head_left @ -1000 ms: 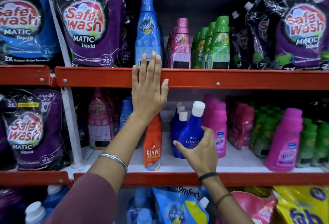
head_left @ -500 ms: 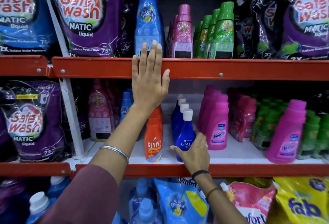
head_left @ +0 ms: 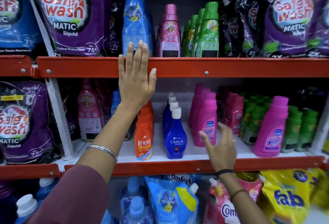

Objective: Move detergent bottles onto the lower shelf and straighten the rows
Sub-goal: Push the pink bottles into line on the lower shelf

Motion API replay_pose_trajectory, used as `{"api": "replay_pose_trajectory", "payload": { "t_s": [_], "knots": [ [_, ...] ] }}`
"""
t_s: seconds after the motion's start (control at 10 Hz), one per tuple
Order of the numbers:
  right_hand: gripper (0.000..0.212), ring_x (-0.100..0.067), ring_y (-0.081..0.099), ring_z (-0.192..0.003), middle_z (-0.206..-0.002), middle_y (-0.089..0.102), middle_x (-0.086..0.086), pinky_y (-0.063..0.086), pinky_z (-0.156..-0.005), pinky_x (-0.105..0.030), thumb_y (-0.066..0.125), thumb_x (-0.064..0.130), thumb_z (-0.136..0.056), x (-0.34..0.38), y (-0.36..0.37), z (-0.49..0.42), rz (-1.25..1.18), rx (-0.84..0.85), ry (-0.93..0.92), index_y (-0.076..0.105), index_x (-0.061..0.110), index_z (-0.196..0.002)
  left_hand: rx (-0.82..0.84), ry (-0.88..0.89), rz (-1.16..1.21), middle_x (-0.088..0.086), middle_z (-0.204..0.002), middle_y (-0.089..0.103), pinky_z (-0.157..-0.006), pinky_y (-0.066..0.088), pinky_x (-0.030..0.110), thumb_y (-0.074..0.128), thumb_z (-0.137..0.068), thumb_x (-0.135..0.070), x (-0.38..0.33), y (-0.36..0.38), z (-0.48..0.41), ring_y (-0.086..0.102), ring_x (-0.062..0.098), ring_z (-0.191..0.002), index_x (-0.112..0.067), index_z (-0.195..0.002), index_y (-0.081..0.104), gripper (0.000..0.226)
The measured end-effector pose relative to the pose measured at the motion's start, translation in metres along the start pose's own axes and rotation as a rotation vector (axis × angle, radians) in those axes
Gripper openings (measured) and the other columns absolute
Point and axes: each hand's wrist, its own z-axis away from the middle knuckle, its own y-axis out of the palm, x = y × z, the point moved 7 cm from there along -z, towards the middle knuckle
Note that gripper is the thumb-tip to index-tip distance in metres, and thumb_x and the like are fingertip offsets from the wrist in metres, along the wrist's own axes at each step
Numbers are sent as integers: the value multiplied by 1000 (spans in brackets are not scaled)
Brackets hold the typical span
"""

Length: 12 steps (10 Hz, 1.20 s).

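My left hand [head_left: 136,81] lies flat, fingers together, against the red front rail of the upper shelf [head_left: 231,67]. On the lower shelf [head_left: 160,154] a row of blue Ujala bottles [head_left: 175,134] with white caps stands upright in a line beside an orange Revive bottle [head_left: 143,138]. My right hand [head_left: 219,147] hovers open, fingers spread, just right of the front Ujala bottle and in front of a row of pink Vanish bottles [head_left: 204,117], holding nothing. A tall blue bottle [head_left: 134,19], a pink bottle [head_left: 170,31] and green bottles [head_left: 208,31] stand on the upper shelf.
Purple Safewash pouches [head_left: 71,15] fill both shelf ends. A lone pink bottle [head_left: 271,127] stands forward among green bottles [head_left: 299,127] at the lower right. Below hang blue pouches [head_left: 170,202], a pink Comfort pouch [head_left: 224,204] and a yellow Fab pouch [head_left: 284,197]. A white upright post [head_left: 58,113] divides the bays.
My right hand set the tilted Ujala bottle upright at the front of its row, let go, and moved right to the pink bottles. My left hand stayed on the rail.
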Motion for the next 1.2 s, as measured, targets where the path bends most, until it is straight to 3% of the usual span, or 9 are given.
{"api": "replay_pose_trajectory", "payload": {
  "t_s": [0.1, 0.3, 0.5, 0.6, 0.8, 1.2],
  "knots": [
    [59, -33, 50, -114, -123, 54, -20, 42, -93, -41, 69, 37, -78, -33, -36, -31, -16, -176, 17, 47, 4, -122, 3, -6, 0, 10, -159, 23, -120, -7, 39, 30, -102, -36, -1, 0, 1, 14, 29, -148, -7, -151, 20, 59],
    [71, -37, 37, -126, -135, 40, -26, 31, -101, -45, 67, 32, -78, -90, -81, -80, 40, -376, 154, 33, 2, -133, 8, -11, -10, 10, -160, 21, -120, -11, 37, 30, -102, -36, 1, 0, 0, 12, 29, -149, -6, -152, 18, 60],
    [80, -44, 36, -127, -140, 35, -30, 34, -100, -53, 67, 26, -80, -124, -83, -102, 61, -240, 302, 21, -1, -139, -2, -9, -15, 11, -160, 22, -120, -11, 36, 30, -102, -36, 1, -1, 0, 13, 30, -148, -6, -152, 17, 59],
    [77, -44, 39, -126, -140, 37, -28, 36, -100, -52, 66, 23, -81, -127, -88, -103, 22, -254, 306, 22, 0, -140, -13, -5, -16, 11, -159, 23, -120, -10, 37, 30, -102, -36, 1, -1, 0, 13, 31, -148, -6, -151, 17, 59],
    [63, -44, 54, -103, -117, 52, -27, 44, -81, -51, 74, 25, -71, -114, -103, -108, 132, -265, 280, 43, 0, -121, -18, -6, -10, 11, -159, 23, -120, -7, 39, 29, -102, -36, 1, -1, 0, 13, 31, -148, -6, -151, 17, 59],
    [60, -40, 59, -90, -102, 61, -21, 45, -71, -45, 76, 45, -65, -29, -93, -94, 97, -254, 140, 49, 6, -101, -20, -3, -10, 11, -159, 24, -120, -8, 37, 28, -102, -37, 2, 1, 1, 15, 31, -148, -4, -151, 20, 59]
  ]
}}
